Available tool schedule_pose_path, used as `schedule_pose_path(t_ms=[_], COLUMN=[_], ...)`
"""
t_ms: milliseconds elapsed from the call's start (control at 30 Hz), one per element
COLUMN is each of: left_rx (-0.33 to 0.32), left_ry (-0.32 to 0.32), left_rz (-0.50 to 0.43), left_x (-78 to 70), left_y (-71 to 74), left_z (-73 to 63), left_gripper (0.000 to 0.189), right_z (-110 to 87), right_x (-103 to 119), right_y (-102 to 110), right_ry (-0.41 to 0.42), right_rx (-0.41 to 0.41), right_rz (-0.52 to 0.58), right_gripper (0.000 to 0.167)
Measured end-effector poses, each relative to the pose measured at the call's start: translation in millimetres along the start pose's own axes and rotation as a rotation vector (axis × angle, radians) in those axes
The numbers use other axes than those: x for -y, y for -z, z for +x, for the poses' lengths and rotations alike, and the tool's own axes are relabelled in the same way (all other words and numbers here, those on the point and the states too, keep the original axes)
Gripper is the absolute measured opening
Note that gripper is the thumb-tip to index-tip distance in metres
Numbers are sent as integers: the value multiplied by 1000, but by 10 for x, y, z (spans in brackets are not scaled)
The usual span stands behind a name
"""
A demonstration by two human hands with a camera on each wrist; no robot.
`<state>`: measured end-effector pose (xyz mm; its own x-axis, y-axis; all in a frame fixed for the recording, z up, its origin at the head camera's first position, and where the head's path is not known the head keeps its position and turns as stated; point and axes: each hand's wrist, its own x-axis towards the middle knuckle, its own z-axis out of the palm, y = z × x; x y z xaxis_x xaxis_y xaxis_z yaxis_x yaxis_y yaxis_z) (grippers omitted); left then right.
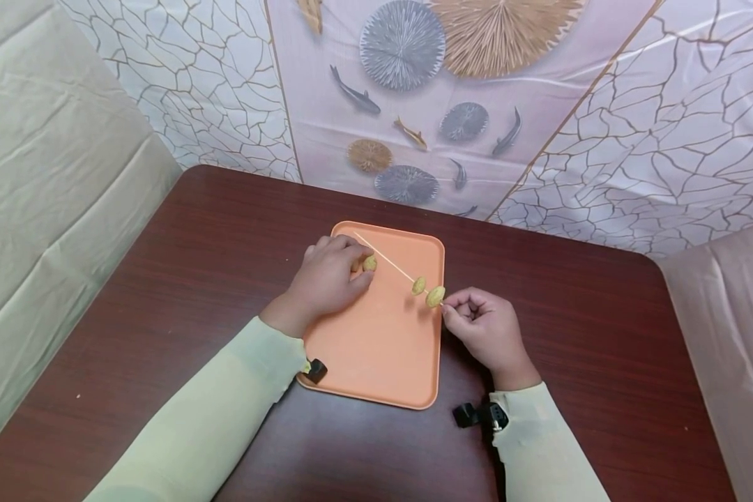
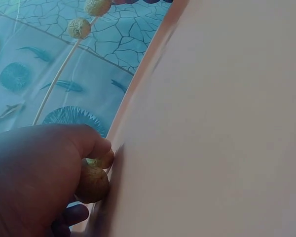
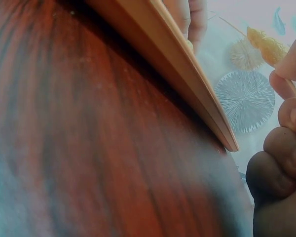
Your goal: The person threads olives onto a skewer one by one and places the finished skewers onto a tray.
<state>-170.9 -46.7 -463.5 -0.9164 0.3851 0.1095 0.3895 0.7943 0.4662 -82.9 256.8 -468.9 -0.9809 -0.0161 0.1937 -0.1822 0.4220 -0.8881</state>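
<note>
My right hand [image 1: 486, 331] pinches the lower end of a thin wooden skewer [image 1: 392, 265] at the tray's right side. Two wrinkled yellow balls [image 1: 436, 296] are threaded on it close to the fingertips, and its bare length slants up and left over the orange tray [image 1: 376, 355]. My left hand [image 1: 329, 279] is at the tray's upper left, thumb and fingers around loose yellow balls [image 1: 369, 263]. From the left wrist, two such balls [image 2: 92, 183] show at the fingertips, close against the tray surface, one partly hidden behind the other.
The tray lies on a dark reddish-brown table [image 1: 571, 335]. A patterned cloth backdrop [image 1: 408, 139] hangs behind the table's far edge, with plain cloth [image 1: 56, 209] along the left side. A black wrist camera [image 1: 466, 415] sits at the right sleeve.
</note>
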Motion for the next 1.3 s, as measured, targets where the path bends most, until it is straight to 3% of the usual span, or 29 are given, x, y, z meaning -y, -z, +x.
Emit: schedule_pose_path(t_ms=[200, 467, 667, 1033, 1300], left_rx=[-88, -173, -264, -323, -326], left_ry=[11, 112, 122, 197, 275], left_rz=[-105, -364, -455, -600, -727], left_x=[-1, -14, -18, 17, 25], left_y=[13, 89, 128, 173, 233], left_z=[12, 9, 18, 14, 25], left_gripper=[34, 35, 38, 41, 42], right_z=[-3, -9, -8, -4, -2], right_x=[-1, -10, -13, -12, -2], right_y=[1, 3, -3, 1, 2], right_ry=[13, 25, 29, 33, 28], right_rx=[-3, -7, -7, -14, -12], right_rz=[-4, 0, 9, 3, 3], right_gripper=[7, 6, 6, 6, 7])
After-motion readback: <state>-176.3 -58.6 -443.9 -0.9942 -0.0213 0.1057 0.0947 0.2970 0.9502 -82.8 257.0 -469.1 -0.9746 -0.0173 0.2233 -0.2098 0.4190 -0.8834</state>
